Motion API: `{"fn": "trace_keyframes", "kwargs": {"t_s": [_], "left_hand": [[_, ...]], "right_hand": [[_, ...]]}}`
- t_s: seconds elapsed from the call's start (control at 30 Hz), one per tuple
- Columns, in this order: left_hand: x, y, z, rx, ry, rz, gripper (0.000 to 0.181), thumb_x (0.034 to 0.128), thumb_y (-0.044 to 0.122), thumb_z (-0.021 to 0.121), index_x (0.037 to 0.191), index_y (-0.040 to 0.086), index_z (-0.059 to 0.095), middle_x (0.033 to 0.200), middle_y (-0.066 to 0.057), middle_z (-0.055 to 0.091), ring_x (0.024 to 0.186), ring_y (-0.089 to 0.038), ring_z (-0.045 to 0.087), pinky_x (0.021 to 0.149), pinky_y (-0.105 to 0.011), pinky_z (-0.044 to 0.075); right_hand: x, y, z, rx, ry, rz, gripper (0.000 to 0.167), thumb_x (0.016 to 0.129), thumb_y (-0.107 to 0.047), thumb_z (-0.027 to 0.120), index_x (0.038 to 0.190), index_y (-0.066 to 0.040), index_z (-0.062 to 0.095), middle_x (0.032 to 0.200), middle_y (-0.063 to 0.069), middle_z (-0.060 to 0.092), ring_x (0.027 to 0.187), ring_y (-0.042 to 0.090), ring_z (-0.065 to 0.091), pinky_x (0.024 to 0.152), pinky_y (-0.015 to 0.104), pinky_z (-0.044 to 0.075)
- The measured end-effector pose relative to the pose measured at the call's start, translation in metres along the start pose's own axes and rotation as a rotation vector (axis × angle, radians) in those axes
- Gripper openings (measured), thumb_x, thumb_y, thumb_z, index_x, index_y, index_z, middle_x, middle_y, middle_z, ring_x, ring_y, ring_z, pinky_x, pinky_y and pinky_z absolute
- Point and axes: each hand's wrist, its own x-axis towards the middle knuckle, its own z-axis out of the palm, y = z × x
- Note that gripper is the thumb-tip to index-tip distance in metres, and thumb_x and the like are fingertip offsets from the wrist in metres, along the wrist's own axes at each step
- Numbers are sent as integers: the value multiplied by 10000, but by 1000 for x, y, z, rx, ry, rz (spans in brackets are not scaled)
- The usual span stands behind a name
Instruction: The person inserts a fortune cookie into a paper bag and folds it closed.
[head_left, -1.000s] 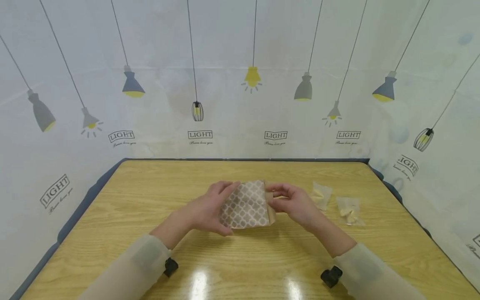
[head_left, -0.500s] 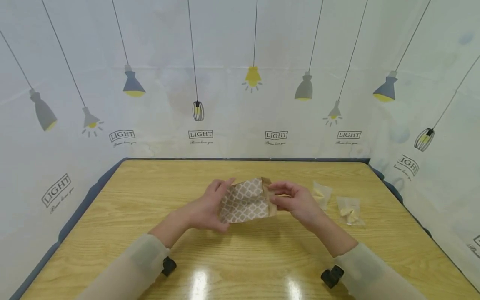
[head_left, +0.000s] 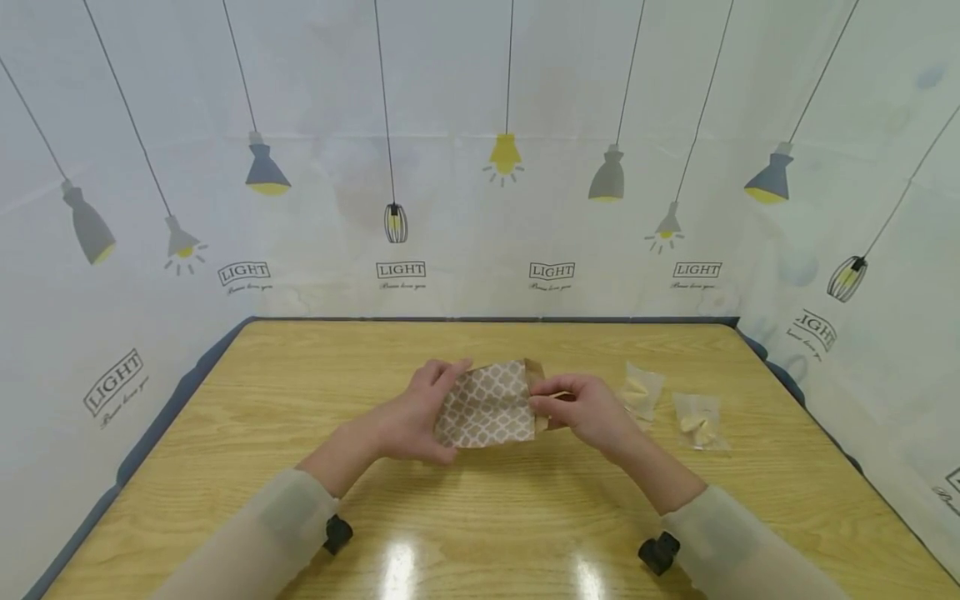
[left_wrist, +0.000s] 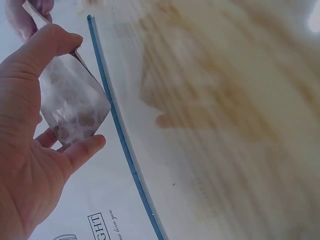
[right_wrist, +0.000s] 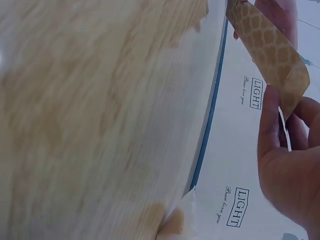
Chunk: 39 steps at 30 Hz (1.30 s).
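A small paper bag (head_left: pixel 487 404) with a brown-and-white lattice print lies on its side in the air above the table. Its plain brown end flares on the right. My left hand (head_left: pixel 411 421) grips the other end, thumb on one edge and fingers on the opposite one. At the flared end my right hand (head_left: pixel 600 412) pinches the rim between thumb and fingers. The left wrist view shows the bag (left_wrist: pixel 75 100) between thumb and fingers; in the right wrist view the printed side of the bag (right_wrist: pixel 270 47) slants toward my right hand (right_wrist: pixel 290 170). The bag's inside is hidden.
Two clear packets, one farther back (head_left: pixel 642 389) and one nearer (head_left: pixel 699 423), lie right of my right hand; each holds a pale yellow folded piece. The wooden table (head_left: pixel 480 517) ends at a dark blue edge before a lamp-printed curtain (head_left: pixel 465 225).
The bag's end has unfolded and spread at the right. My right hand has shifted slightly left, pinching along the rim. The left hand keeps its hold, and the packets have not moved.
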Motion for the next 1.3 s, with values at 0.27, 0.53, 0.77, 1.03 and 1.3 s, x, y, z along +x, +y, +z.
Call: {"fn": "trace_keyframes", "kwargs": {"t_s": [0.27, 0.53, 0.77, 1.03, 1.3], "left_hand": [[2, 2, 1, 51, -7, 10, 1275, 722, 207, 960, 1745, 147, 200, 1637, -220, 305, 1484, -385, 373, 1195, -542, 519], [4, 3, 2, 92, 4, 24, 1293, 722, 231, 981, 1745, 159, 195, 1633, -224, 299, 1509, -404, 346, 1211, -561, 501], [3, 4, 2, 73, 31, -4, 1282, 708, 210, 989, 1729, 130, 217, 1627, -251, 289, 1499, -427, 348, 1211, -611, 487], [4, 4, 3, 110, 22, 14, 1273, 732, 211, 982, 1738, 151, 205, 1636, -218, 288, 1526, -406, 320, 1230, -575, 480], [6, 2, 5, 63, 9, -1, 1251, 732, 216, 981, 1724, 163, 221, 1618, -211, 303, 1472, -384, 383, 1210, -574, 497]], "right_hand": [[0, -1, 3, 83, -31, 41, 278, 1078, -230, 698, 1242, -22, 784, 1238, 79, 774, 1116, 149, 704, 1041, 338, 591], [1, -4, 4, 181, -82, 59, 368, 1095, -311, 680, 1318, -27, 750, 1349, 66, 706, 1359, 243, 586, 1237, 466, 440], [-1, -3, 9, 173, -56, 56, 409, 1083, -353, 698, 1373, -68, 743, 1445, 78, 696, 1407, 255, 586, 1280, 539, 419], [0, -12, 19, 242, 45, 120, 442, 1059, -328, 733, 1365, -10, 744, 1601, 155, 595, 1573, 356, 443, 1354, 585, 288], [1, -13, 17, 247, 69, 99, 393, 1062, -340, 734, 1307, -36, 776, 1739, 106, 435, 1659, 361, 305, 1373, 609, 224]]}}
